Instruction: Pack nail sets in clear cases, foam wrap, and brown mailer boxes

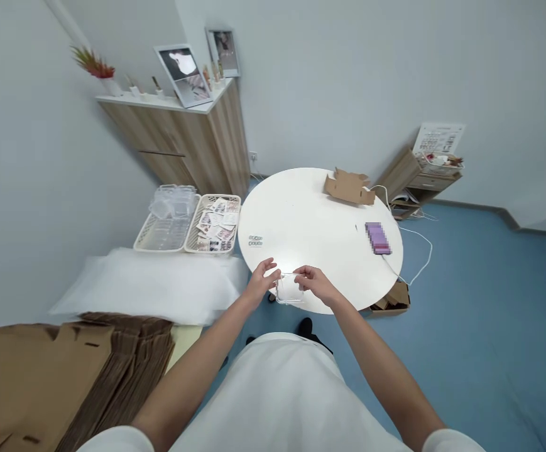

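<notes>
A small clear plastic case (288,290) rests at the near edge of the round white table (310,220). My left hand (262,279) pinches its left side with curled fingers. On the case's right side my right hand (314,280) grips its upper corner. A small strip of dark items (255,240) lies on the table's left edge, a little beyond my left hand.
A folded cardboard box (349,186) and a purple phone (377,238) with a white cable lie on the table. Left stand two white baskets, one with clear cases (169,216), one with printed cards (216,225). Flat cardboard (65,370) is stacked near left, beside white foam sheets (154,285).
</notes>
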{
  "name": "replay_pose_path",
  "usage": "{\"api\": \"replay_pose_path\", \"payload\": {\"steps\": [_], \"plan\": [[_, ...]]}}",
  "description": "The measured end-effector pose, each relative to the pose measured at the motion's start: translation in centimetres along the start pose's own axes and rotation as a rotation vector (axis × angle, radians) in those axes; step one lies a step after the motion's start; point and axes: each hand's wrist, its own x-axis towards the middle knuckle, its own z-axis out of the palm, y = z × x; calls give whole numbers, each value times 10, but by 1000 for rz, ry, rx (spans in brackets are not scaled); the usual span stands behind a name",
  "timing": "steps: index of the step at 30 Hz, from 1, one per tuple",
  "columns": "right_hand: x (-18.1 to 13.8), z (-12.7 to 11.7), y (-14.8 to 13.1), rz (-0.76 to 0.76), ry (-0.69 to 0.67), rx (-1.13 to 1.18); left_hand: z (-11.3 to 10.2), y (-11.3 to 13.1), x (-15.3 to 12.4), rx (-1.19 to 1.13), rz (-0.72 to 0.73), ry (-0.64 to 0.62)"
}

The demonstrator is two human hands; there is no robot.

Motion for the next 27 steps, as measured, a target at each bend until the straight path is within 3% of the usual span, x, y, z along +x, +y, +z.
{"api": "replay_pose_path", "payload": {"steps": [6, 11, 18, 23, 27], "plan": [[-18, -63, 27, -7, 272, 167, 82, -30, 7, 0, -76, -1], [-28, -95, 53, 76, 313, 288, 124, -40, 27, -58, -111, 105], [-34, -129, 59, 82, 244, 252, 148, -36, 50, 35, -104, 94], [-22, -139, 53, 34, 337, 231, 156, -29, 63, 98, -88, 27], [-13, -139, 48, 4, 419, 209, 157, -21, 72, 64, -166, -16]]}}
